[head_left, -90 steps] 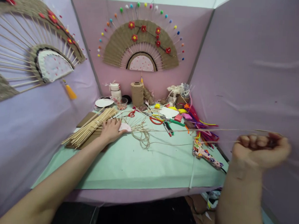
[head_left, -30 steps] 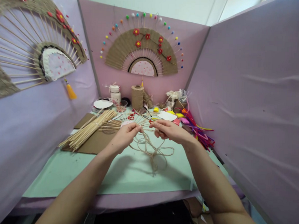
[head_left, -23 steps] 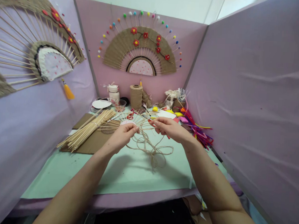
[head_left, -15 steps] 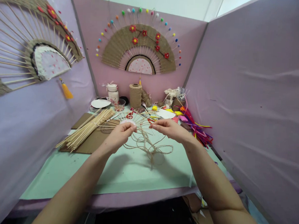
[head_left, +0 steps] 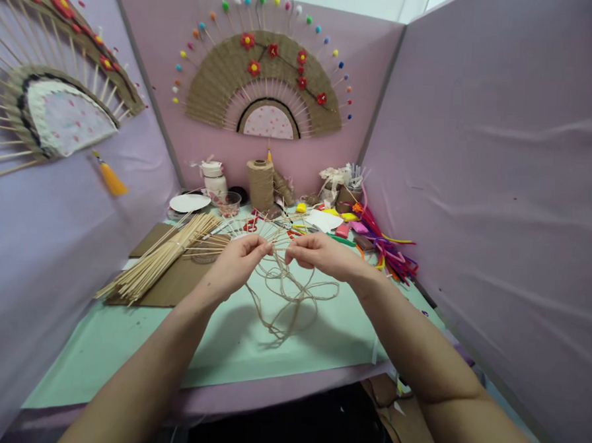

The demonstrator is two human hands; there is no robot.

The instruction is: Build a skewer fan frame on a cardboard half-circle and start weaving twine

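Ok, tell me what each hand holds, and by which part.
Both the left hand and right hand pinch the jute twine near its upper strand; loops hang below.

Both forearms extended forward, converging at centre. Left hand and right hand raised, near each other, fingertips pinched shut and pointing inward; wrists slightly bent.

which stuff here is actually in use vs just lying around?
In use:
left hand and right hand, each pinching the twine
fan of sticks behind the hands

Lying about:
stick bundle on cardboard
twine spool
pipe cleaners
white plate
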